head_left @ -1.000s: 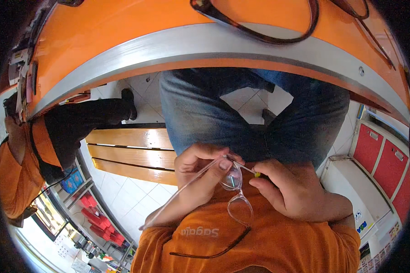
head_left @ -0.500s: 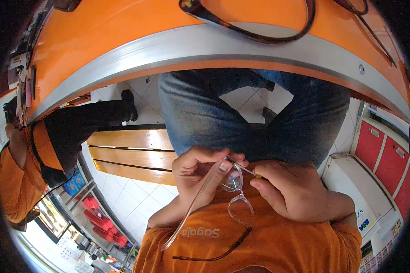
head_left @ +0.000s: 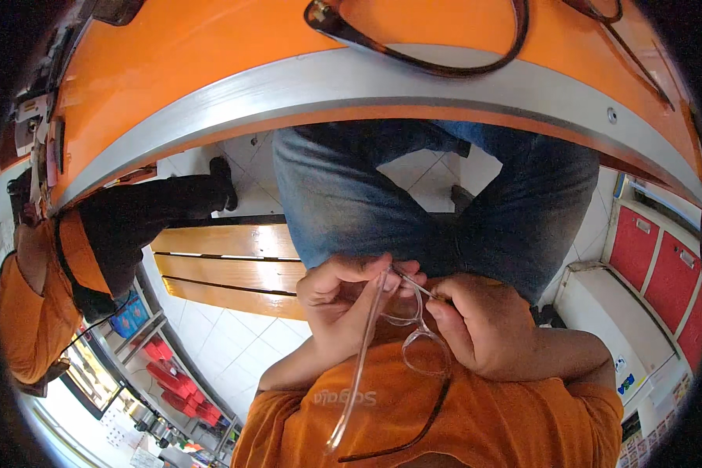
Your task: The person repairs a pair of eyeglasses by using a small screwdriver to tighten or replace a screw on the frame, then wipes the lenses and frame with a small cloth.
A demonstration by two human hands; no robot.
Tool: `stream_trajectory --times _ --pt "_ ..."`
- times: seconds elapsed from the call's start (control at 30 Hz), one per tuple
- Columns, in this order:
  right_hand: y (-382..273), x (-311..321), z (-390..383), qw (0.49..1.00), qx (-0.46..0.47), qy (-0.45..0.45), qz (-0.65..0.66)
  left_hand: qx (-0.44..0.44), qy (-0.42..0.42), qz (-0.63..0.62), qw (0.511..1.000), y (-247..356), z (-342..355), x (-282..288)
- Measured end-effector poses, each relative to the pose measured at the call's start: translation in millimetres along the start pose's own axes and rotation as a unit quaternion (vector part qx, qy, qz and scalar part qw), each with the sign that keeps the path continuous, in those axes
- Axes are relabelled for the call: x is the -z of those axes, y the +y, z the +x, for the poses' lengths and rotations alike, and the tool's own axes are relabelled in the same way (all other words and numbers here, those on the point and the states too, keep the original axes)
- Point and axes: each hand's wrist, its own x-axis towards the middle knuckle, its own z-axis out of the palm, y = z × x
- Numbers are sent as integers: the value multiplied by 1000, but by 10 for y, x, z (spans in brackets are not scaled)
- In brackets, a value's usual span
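Hanging — clear glasses (head_left: 420,328) | between left hand (head_left: 340,300) and right hand (head_left: 483,321) | left-pinched

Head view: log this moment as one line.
left hand: holds clear-framed glasses | right hand: grips thin metal tool, tip near clear temple's upper end | dark temple: unheld

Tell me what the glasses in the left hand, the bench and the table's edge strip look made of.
Glasses: probably clear plastic, glossy; the frame is see-through.
Bench: likely varnished wood; orange-brown slats shine.
Edge strip: seemingly metal, satin; silver-grey with soft, streaky highlights.
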Motion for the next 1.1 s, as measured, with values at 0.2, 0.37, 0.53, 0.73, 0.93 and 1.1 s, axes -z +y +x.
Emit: stream_trajectory --times 0.2,0.37,0.53,0.73,0.93,1.1 --pt "-11 -1 -8 1000 3 21 12 -27 21 -14 999 -53 -17 -30" --pt "10 44 -5 999 29 12 14 3 26 -17 1000 -52 -57 -32" --pt "-35 158 -42 1000 -6 -4 -27 -42 16 -44 998 -51 -51 -47" --pt "-44 125 41 994 99 30 -35 -52 25 -13 998 -79 -69 -47" --pt "-71 149 66 994 99 11 -41 -38 28 11 999 6 -44 -81" --pt "-114 125 68 998 46 -23 -38 -64 5 57 996 -57 -22 -32"
